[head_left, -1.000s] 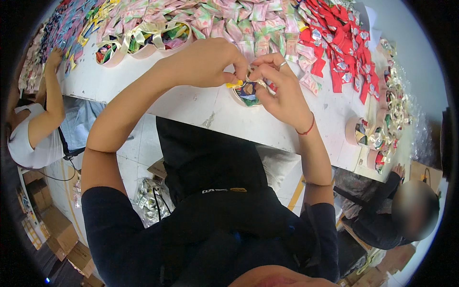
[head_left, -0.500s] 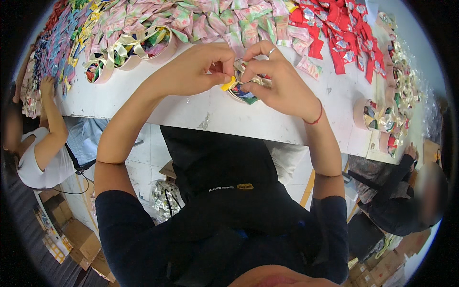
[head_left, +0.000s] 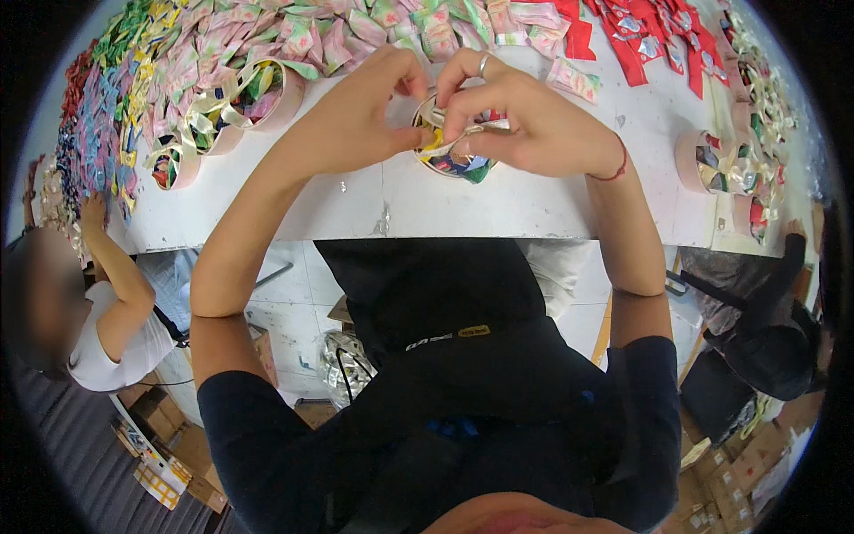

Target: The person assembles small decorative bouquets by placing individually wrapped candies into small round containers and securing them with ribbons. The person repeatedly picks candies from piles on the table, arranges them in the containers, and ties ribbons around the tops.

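Note:
Between my hands on the white table stands a small round box [head_left: 464, 167] filled with colourful wrapped sweets. My left hand [head_left: 369, 111] is at its left side, fingers curled but apart from the thumb. The thumb tip reaches the rim beside a yellow packet [head_left: 433, 141] inside the box. From the right, my right hand [head_left: 534, 116] pinches a pale ribbon [head_left: 455, 141] between thumb and fingers above the sweets. Part of the box is hidden behind that hand.
Heaps of pink-green packets [head_left: 302, 40] and red packets [head_left: 654, 40] lie along the far side. Ribboned boxes stand at the left [head_left: 227, 133] and right [head_left: 703, 160]. One person [head_left: 124, 329] works at the left; another's dark sleeve [head_left: 769, 276] shows at the right.
My left thumb and fingers have parted from their pinch at the yellow packet, which now sits inside the box's rim. My right hand stays at the ribbon. The whole view has shifted slightly.

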{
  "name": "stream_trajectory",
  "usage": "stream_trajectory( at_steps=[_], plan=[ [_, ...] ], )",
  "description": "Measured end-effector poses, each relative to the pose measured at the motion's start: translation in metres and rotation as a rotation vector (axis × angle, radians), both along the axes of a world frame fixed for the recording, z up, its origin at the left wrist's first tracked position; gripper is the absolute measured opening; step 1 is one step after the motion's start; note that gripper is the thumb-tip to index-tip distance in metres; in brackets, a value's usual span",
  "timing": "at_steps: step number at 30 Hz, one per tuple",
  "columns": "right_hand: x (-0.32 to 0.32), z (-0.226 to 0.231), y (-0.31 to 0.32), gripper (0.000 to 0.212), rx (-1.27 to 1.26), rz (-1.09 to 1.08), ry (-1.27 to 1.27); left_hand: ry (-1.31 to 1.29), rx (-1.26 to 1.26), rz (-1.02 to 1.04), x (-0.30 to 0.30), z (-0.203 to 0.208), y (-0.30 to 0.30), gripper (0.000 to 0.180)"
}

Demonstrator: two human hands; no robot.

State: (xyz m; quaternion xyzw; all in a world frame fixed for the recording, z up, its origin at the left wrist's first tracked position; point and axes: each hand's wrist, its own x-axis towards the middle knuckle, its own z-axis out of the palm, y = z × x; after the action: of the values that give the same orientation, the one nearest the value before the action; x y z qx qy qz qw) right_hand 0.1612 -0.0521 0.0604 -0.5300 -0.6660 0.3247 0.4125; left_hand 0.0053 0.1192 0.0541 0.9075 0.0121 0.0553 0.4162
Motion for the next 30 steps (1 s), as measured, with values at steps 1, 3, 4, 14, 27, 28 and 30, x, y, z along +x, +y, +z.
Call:
stream_trajectory(
  at_steps=[1, 3, 4, 14, 27, 28, 30],
  plan=[
    [-0.002, 0.001, -0.001, 0.005, -0.027, -0.011, -0.007, -0.041, -0.101, 0.02, 0.001, -0.002, 0.001, 0.031],
    [-0.006, 0.0, -0.002, 0.005, 0.032, -0.051, -0.098, 0.135, -0.136, -0.027, 0.003, 0.005, -0.001, 0.039],
    [-0.008, 0.0, -0.002, 0.005, 0.061, -0.07, -0.142, 0.224, -0.154, -0.05, 0.003, 0.007, -0.003, 0.043],
    [-0.013, 0.003, -0.014, 0.024, 0.095, -0.184, -0.259, -0.138, -0.483, 0.342, -0.005, -0.033, -0.059, 0.043],
    [-0.056, -0.011, -0.058, 0.099, 0.265, -0.635, -0.192, -0.311, 0.124, 0.33, -0.01, -0.019, -0.058, 0.018],
    [-0.065, -0.017, -0.061, 0.099, 0.26, -0.672, -0.159, -0.318, 0.153, 0.305, -0.01, -0.016, -0.061, 0.017],
    [-0.073, -0.025, -0.067, 0.085, 0.195, -0.665, -0.07, -0.303, 0.203, 0.257, -0.015, -0.01, -0.067, 0.016]
  ],
)
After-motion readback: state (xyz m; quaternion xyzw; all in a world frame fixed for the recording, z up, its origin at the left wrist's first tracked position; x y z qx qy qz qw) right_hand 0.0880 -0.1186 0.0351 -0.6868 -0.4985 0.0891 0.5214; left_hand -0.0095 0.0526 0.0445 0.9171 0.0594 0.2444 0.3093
